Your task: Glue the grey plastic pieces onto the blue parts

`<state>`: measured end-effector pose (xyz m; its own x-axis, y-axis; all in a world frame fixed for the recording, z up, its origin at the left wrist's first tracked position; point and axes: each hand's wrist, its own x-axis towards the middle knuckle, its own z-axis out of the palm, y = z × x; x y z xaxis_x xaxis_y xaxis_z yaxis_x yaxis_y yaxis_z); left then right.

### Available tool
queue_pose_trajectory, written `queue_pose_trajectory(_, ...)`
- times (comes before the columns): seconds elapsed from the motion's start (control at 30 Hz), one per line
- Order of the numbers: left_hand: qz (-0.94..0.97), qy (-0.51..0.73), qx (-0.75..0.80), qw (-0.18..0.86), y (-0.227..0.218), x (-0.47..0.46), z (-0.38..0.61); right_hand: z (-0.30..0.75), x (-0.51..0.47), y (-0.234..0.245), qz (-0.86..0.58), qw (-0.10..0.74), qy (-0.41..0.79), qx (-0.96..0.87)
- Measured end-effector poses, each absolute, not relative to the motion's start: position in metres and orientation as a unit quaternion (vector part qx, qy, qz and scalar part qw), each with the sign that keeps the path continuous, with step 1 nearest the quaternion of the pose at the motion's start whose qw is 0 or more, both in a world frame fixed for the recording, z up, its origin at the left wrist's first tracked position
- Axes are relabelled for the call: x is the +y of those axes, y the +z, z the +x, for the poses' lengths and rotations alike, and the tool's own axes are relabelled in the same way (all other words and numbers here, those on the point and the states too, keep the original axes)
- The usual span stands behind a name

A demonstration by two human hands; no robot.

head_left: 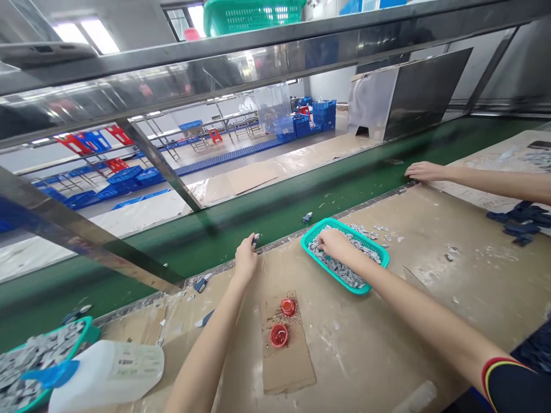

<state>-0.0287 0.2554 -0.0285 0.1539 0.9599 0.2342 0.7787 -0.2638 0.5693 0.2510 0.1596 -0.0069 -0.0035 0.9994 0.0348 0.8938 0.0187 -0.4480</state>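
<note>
My left hand is at the near edge of the green conveyor belt, its fingers closed on a small dark piece with a pale end. Over in the turquoise basket, my right hand has its fingertips pinched together among many small grey pieces. Whatever those fingertips hold is hidden. A similar dark and pale piece lies on the belt beyond the basket. Between my forearms, two small red cups with reddish contents sit on a cardboard strip.
At the lower left, a white jug with a blue cap lies beside another basket of grey pieces. Another person's hand rests at the belt's edge on the right, near dark pieces. A metal frame slants over the belt.
</note>
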Motion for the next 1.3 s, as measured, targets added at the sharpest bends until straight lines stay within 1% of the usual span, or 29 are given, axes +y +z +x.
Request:
queue_pose_trajectory(0.1, 0.758, 0.242, 0.593, 0.122, -0.032, 0.278, -0.016, 0.259, 0.146, -0.001, -0.682, 0.252, 0.204, -0.656)
queue_pose_trajectory(0.17, 0.76, 0.235, 0.599, 0.091, -0.033, 0.29, 0.0, 0.265, 0.134, 0.002, -0.672, 0.291, 0.238, -0.638)
queue_pose_trajectory(0.2, 0.762, 0.236, 0.598, 0.077, -0.032, 0.295, 0.01, 0.267, 0.128, 0.004, -0.658, 0.323, 0.278, -0.621)
queue_pose_trajectory(0.27, 0.771, 0.238, 0.587, 0.062, -0.031, 0.302, 0.037, 0.269, 0.115, 0.008, -0.601, 0.41, 0.411, -0.55)
queue_pose_trajectory(0.33, 0.788, 0.232, 0.566, 0.067, -0.031, 0.306, 0.069, 0.266, 0.104, 0.013, -0.514, 0.492, 0.554, -0.432)
queue_pose_trajectory(0.37, 0.796, 0.227, 0.557, 0.075, -0.032, 0.306, 0.085, 0.264, 0.1, 0.015, -0.478, 0.518, 0.603, -0.373)
queue_pose_trajectory(0.47, 0.804, 0.212, 0.545, 0.108, -0.035, 0.304, 0.122, 0.257, 0.088, 0.022, -0.433, 0.553, 0.662, -0.263)
queue_pose_trajectory(0.6, 0.786, 0.226, 0.553, 0.158, -0.031, 0.294, 0.13, 0.251, 0.077, 0.025, -0.38, 0.552, 0.72, -0.182)
queue_pose_trajectory(0.67, 0.774, 0.252, 0.551, 0.186, -0.023, 0.284, 0.115, 0.248, 0.072, 0.023, -0.355, 0.546, 0.742, -0.159)
queue_pose_trajectory(0.73, 0.761, 0.285, 0.541, 0.218, -0.012, 0.268, 0.091, 0.241, 0.067, 0.017, -0.357, 0.535, 0.745, -0.177)
queue_pose_trajectory(0.87, 0.718, 0.366, 0.514, 0.293, 0.014, 0.207, 0.027, 0.209, 0.059, 0.0, -0.436, 0.506, 0.681, -0.3)
queue_pose_trajectory(1.03, 0.629, 0.467, 0.516, 0.345, 0.038, 0.1, -0.041, 0.165, 0.055, -0.021, -0.517, 0.46, 0.587, -0.42)
queue_pose_trajectory(1.17, 0.446, 0.594, 0.551, 0.381, 0.031, 0.032, -0.07, 0.148, 0.059, -0.035, -0.529, 0.439, 0.572, -0.448)
queue_pose_trajectory(1.3, 0.29, 0.659, 0.581, 0.379, 0.003, -0.005, -0.081, 0.144, 0.063, -0.045, -0.537, 0.432, 0.559, -0.46)
